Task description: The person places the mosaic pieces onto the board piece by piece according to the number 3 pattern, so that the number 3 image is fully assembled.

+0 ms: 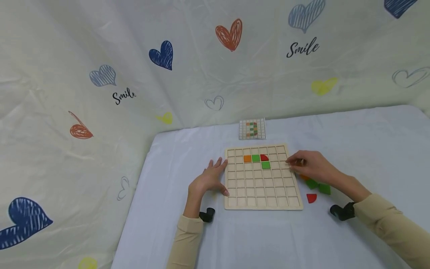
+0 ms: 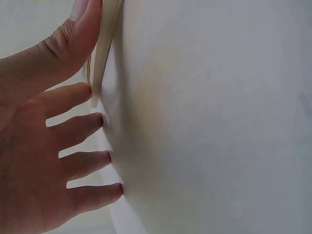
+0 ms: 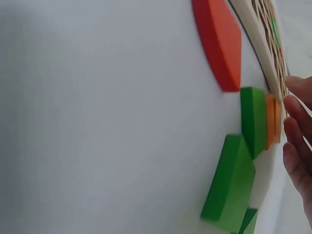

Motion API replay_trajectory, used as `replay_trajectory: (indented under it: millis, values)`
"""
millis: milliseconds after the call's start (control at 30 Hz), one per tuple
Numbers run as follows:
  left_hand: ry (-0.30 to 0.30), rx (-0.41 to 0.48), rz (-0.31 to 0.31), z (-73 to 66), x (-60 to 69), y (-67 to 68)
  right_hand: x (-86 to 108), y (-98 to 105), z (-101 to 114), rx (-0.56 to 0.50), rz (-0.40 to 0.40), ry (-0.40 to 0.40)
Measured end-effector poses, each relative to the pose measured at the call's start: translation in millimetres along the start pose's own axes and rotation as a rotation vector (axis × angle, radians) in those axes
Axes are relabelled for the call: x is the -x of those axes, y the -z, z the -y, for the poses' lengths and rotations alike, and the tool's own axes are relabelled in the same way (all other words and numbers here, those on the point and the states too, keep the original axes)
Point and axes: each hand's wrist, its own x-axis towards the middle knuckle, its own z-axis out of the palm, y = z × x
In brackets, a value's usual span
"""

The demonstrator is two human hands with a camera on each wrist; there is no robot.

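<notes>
A light wooden grid board (image 1: 248, 192) lies on the white cloth, its upper rows holding an orange square (image 1: 247, 158), a green square (image 1: 256, 158), a red quarter-round piece (image 1: 264, 157) and a second green square (image 1: 266, 164) below the red one. My left hand (image 1: 209, 179), fingers spread, touches the board's left edge; the left wrist view shows the thumb (image 2: 63, 48) against its side. At the right edge is my right hand (image 1: 312, 164), fingers bent, near the board rim (image 3: 263, 44); no piece shows between its fingertips in the right wrist view.
Beside the board's right edge lie a loose red piece (image 1: 311, 198) (image 3: 222, 44), green pieces (image 1: 324, 188) (image 3: 230, 183) and orange pieces (image 1: 304, 177) (image 3: 270, 122). A small patterned card (image 1: 252, 129) lies behind the board. A printed cloth (image 1: 188, 86) hangs behind the table.
</notes>
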Motion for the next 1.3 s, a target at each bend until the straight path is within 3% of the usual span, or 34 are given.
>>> replay_trajectory:
  millis: [600, 833, 1100, 1300]
  values:
    - [0.017, 0.0, 0.004, 3.3, 0.8, -1.4, 9.5, -3, -21, 0.086, -0.057, -0.002]
    - [0.004, -0.001, 0.008, 2.3, -0.1, -1.3, 7.8, -2, -22, 0.088, -0.054, -0.004]
    - [0.004, -0.008, 0.009, -0.2, 0.8, 0.3, 5.9, 0, -21, 0.053, -0.023, -0.059]
    - [0.005, -0.011, 0.01, -0.8, 0.8, 0.8, 7.4, 0, -22, 0.039, -0.038, -0.045]
